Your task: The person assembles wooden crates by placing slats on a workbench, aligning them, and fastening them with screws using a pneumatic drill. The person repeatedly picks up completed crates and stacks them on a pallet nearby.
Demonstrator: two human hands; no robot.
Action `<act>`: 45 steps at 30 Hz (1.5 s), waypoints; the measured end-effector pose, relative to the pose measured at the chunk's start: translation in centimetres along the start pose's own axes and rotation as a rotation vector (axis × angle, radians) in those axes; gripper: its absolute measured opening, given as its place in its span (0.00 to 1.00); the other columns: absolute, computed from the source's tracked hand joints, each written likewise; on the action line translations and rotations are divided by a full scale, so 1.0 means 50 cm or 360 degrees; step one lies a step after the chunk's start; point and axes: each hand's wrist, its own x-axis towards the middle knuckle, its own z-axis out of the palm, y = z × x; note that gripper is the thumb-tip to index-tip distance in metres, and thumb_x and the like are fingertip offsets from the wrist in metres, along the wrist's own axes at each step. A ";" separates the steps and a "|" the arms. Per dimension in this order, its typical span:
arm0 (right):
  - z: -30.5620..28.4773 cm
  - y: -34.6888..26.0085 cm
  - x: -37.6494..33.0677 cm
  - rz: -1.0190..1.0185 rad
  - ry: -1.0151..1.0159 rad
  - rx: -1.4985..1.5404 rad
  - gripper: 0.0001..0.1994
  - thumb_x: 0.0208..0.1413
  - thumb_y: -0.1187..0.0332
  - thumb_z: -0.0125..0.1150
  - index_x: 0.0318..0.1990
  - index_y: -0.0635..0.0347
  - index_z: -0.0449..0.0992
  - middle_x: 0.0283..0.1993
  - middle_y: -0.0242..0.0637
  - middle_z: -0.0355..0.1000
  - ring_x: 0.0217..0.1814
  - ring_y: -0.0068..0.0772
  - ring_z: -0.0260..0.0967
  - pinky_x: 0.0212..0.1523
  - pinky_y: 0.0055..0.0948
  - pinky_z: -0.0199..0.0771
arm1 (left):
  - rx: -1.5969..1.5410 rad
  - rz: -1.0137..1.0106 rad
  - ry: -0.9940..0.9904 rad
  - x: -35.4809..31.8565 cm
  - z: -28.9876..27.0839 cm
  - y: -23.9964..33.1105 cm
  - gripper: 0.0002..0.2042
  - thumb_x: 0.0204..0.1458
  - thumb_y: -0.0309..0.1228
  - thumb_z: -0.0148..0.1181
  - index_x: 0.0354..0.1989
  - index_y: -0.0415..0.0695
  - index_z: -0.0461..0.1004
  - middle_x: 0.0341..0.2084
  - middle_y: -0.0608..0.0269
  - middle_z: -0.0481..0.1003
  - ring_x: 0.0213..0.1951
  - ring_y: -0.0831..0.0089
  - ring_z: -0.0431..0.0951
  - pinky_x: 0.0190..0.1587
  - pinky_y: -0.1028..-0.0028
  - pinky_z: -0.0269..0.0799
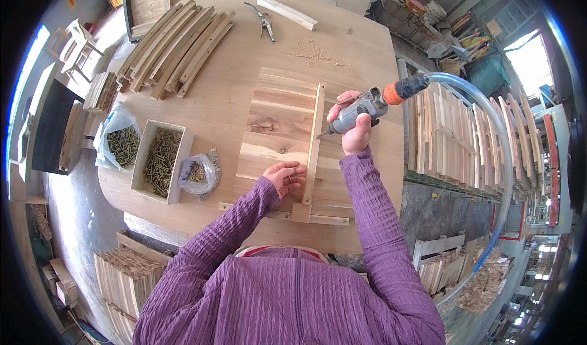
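Workshop clutter rings a large rounded wooden table (220, 100), seen from above through a fisheye lens that bends every edge. At far left, stacks of wood sit partly cut off by the dark rim and are hard to make out. On the table's left side a clear bag of screws (120, 142) lies beside an open wooden box of screws (160, 160), with a smaller bag of hardware (197, 172) just to its right. Farther back, a fan of curved wooden slats (177, 48) lies near the far edge, and pliers (264, 21) rest beside a short wooden block (287, 12).

At centre lies a panel of pale boards (278, 131), streaked brown, with a narrow wooden batten (314, 140) laid across it. The batten's long axis runs from near the person to away from them, tilting slightly right at the far end.

The left hand (285, 177) presses on the panel just beside the batten's near end, fingers curled; its fingertips are hidden. The right hand (353, 122) wraps firmly around a grey pneumatic screwdriver (361, 108), which lies almost level, its long axis running left to right. Its bit points left and slightly toward the person, tip touching the batten's right edge. An orange collar at its rear joins a clear air hose (489, 113) that arcs away to the right. Purple sleeves fill the foreground, hiding the table's near edge.
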 end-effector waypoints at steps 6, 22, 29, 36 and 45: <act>0.023 -0.001 -0.007 0.0029 -0.0090 -0.0251 0.35 0.40 0.35 0.53 0.37 0.64 0.64 0.20 0.35 0.64 0.21 0.28 0.64 0.25 0.24 0.64 | 0.0006 -0.0033 -0.0008 -0.030 -0.004 -0.013 0.15 0.55 0.27 0.45 0.50 0.39 0.60 0.42 0.50 0.71 0.28 0.70 0.76 0.27 0.76 0.73; 0.120 -0.168 -0.041 -0.0076 -0.0175 0.0129 0.44 0.30 0.26 0.52 0.39 0.63 0.64 0.20 0.39 0.65 0.22 0.31 0.63 0.25 0.29 0.65 | -0.0181 0.0249 -0.0253 -0.043 -0.046 -0.033 0.04 0.50 0.28 0.56 0.32 0.42 0.71 0.23 0.67 0.73 0.18 0.84 0.67 0.21 0.83 0.64; 0.138 -0.226 -0.216 -0.0356 -0.0189 0.0314 0.44 0.30 0.25 0.49 0.37 0.64 0.63 0.21 0.38 0.64 0.21 0.33 0.62 0.26 0.32 0.64 | -0.0618 0.0157 -0.0566 -0.108 -0.004 -0.024 0.05 0.52 0.31 0.53 0.32 0.43 0.70 0.21 0.70 0.71 0.16 0.84 0.61 0.21 0.83 0.58; 0.141 -0.250 -0.249 -0.0464 -0.0211 0.0434 0.45 0.32 0.25 0.48 0.39 0.65 0.62 0.22 0.39 0.65 0.22 0.33 0.63 0.27 0.33 0.65 | -0.0463 0.0244 -0.0428 -0.155 0.012 -0.022 0.04 0.51 0.28 0.54 0.30 0.42 0.70 0.20 0.69 0.69 0.16 0.85 0.60 0.19 0.83 0.58; 0.125 -0.252 -0.264 -0.0504 -0.0289 0.0542 0.46 0.31 0.26 0.50 0.41 0.66 0.61 0.25 0.41 0.66 0.26 0.36 0.65 0.31 0.37 0.67 | -0.0366 0.0094 -0.0483 -0.171 0.019 -0.030 0.04 0.52 0.28 0.54 0.30 0.42 0.70 0.20 0.69 0.71 0.16 0.87 0.65 0.18 0.86 0.65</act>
